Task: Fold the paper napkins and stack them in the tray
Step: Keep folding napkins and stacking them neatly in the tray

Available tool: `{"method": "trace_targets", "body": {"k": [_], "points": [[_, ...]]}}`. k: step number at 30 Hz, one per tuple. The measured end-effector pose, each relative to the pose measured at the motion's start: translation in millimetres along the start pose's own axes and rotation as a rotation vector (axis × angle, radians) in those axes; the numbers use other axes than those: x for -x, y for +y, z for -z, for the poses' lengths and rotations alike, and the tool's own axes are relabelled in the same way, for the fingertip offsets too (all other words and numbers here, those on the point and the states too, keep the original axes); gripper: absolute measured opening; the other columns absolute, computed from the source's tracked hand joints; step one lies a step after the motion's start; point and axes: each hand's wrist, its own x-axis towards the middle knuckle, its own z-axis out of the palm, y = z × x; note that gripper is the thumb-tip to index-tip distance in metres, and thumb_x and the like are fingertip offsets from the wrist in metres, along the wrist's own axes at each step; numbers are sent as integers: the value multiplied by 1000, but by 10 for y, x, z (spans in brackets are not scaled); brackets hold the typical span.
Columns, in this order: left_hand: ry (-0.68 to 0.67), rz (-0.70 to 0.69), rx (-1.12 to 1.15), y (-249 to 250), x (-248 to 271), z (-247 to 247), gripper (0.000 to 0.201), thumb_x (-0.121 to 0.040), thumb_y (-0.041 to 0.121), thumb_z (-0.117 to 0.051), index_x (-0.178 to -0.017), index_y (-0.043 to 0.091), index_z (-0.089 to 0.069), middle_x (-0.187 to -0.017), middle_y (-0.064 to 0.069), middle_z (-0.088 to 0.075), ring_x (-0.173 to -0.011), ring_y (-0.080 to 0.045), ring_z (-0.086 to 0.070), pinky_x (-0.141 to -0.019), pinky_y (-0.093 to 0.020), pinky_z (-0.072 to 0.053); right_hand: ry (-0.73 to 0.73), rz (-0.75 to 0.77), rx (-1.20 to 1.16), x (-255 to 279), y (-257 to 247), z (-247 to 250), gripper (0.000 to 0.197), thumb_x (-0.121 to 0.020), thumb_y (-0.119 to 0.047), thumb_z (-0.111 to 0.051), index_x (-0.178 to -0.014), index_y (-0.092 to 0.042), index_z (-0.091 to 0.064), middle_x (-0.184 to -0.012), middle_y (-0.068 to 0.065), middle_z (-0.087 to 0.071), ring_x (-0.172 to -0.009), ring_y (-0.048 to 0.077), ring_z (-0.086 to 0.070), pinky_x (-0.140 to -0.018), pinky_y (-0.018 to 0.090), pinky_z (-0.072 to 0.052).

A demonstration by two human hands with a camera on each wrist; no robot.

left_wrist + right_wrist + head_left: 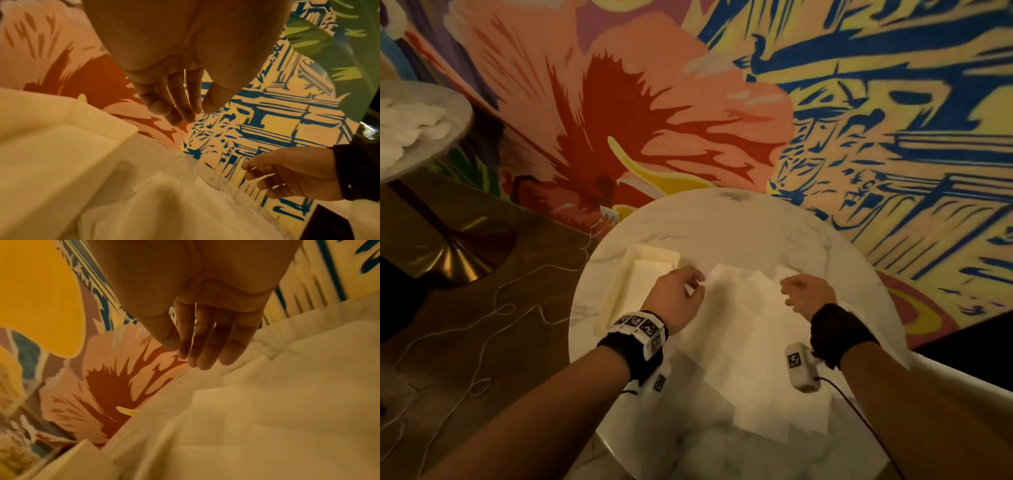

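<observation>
A loose pile of white paper napkins [743,325] covers the middle of the round marble table [722,219]. Left of it stands a cream tray [619,274] with a flat white napkin [650,274] lying inside. My left hand [697,286] hovers over the pile's left edge, beside the tray's near corner. In the left wrist view the left hand [197,113] has loosely extended fingers and holds nothing above tray [61,146] and napkins [164,203]. My right hand [787,294] hangs over the pile's right side. Its fingers [197,356] are straight and empty above the napkins [267,418].
A second round table [448,137] at the upper left carries more white napkins [410,126] and stands on a brass base [458,253]. A thin white cord [500,308] trails over the floor from a wall socket [609,216]. A painted mural wall rises just behind the table.
</observation>
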Motion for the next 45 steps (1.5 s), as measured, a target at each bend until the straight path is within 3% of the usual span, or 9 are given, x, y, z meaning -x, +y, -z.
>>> {"method": "trace_targets", "body": {"k": [4, 6, 10, 14, 19, 29, 37, 43, 45], "points": [[-98, 60, 6, 93, 64, -414, 13, -93, 24, -59, -105, 27, -63, -99, 12, -65, -68, -5, -59, -59, -6, -43, -40, -77, 144, 127, 601, 192, 11, -92, -30, -62, -88, -23, -69, -99, 6, -72, -94, 30, -66, -93, 46, -53], [-137, 106, -28, 76, 95, -622, 13, -92, 26, -59, -103, 32, -63, -99, 14, -66, -73, -9, -62, -71, -22, -54, -65, -111, 196, 214, 835, 230, 11, -92, -31, -60, -88, -24, -67, -103, 5, -72, -98, 29, -66, -94, 42, -52], [-241, 160, -131, 52, 112, -930, 27, -93, 26, -60, -120, 27, -61, -120, 9, -63, -88, -11, -61, -80, -22, -46, -112, -81, 276, 467, 1079, 218, 22, -95, -29, -57, -110, -18, -68, -118, 4, -68, -110, 24, -61, -99, 28, -45], [-305, 207, -211, 70, 22, -1122, 42, -94, 30, -59, -135, 28, -52, -139, 1, -50, -117, -20, -56, -99, -30, -45, -270, 74, 353, 575, 1119, 101, 47, -97, -29, -53, -143, -25, -45, -150, -2, -41, -137, 19, -39, -114, 26, -29], [-305, 238, -295, 87, -202, -1241, 52, -93, 32, -60, -142, 29, -43, -144, -4, -45, -125, -26, -50, -104, -36, -43, -397, 174, 574, 523, 1134, -38, 57, -98, -32, -44, -153, -29, -27, -162, -6, -16, -147, 20, -16, -119, 36, -22], [-321, 265, -333, 13, -558, -1435, 47, -92, 28, -60, -138, 28, -47, -133, -5, -54, -123, -27, -52, -104, -41, -45, -410, 226, 642, 451, 1199, -55, 56, -96, -30, -45, -151, -27, -32, -162, -3, -17, -147, 23, -16, -118, 38, -23], [-235, 235, -131, 43, -578, -1347, 30, -94, 19, -64, -121, 30, -56, -107, -3, -62, -91, -21, -59, -77, -28, -43, -410, 196, 598, 427, 1230, -62, 53, -97, -29, -45, -149, -29, -35, -161, -5, -18, -147, 23, -16, -119, 39, -23], [-128, 124, 13, 213, -427, -1074, 40, -99, 15, -57, -130, 40, -54, -104, 2, -57, -86, -17, -58, -77, -27, -46, -253, 239, 534, 400, 1069, 27, 48, -97, -35, -48, -145, -29, -41, -152, -5, -37, -139, 22, -26, -114, 35, -28], [-85, 84, 60, 278, -359, -977, 37, -99, 15, -56, -127, 38, -58, -101, 3, -57, -81, -12, -56, -71, -20, -44, -162, 209, 315, 393, 903, 81, 47, -96, -40, -54, -141, -34, -43, -137, -4, -53, -128, 20, -40, -107, 31, -36]]}}
